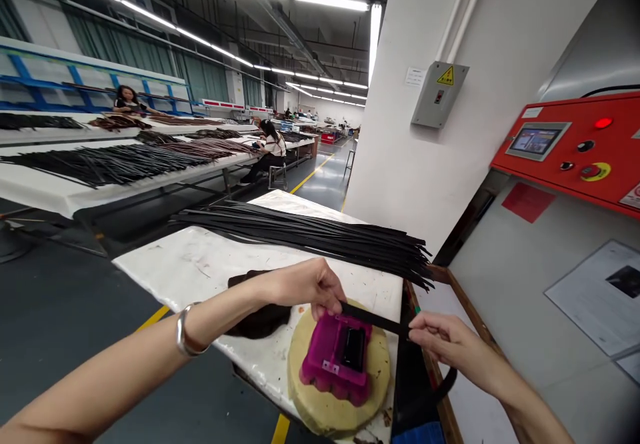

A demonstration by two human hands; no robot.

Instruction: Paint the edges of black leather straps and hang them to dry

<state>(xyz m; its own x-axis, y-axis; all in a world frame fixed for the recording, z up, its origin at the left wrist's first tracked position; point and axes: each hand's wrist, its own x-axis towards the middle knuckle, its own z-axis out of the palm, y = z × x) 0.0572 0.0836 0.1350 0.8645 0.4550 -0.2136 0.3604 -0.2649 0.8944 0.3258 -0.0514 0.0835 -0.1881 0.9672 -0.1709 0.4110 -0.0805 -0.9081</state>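
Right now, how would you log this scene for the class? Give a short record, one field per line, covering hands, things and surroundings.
Left hand: pinches one end of a black strip
Right hand: grips the strip further along; more strip curves below
Below the strip: magenta block with a dark insert, on a yellow round pad
Table: white-topped; bundle of black strips beyond the hands
Left wrist: silver bracelet
Right side: red control panel
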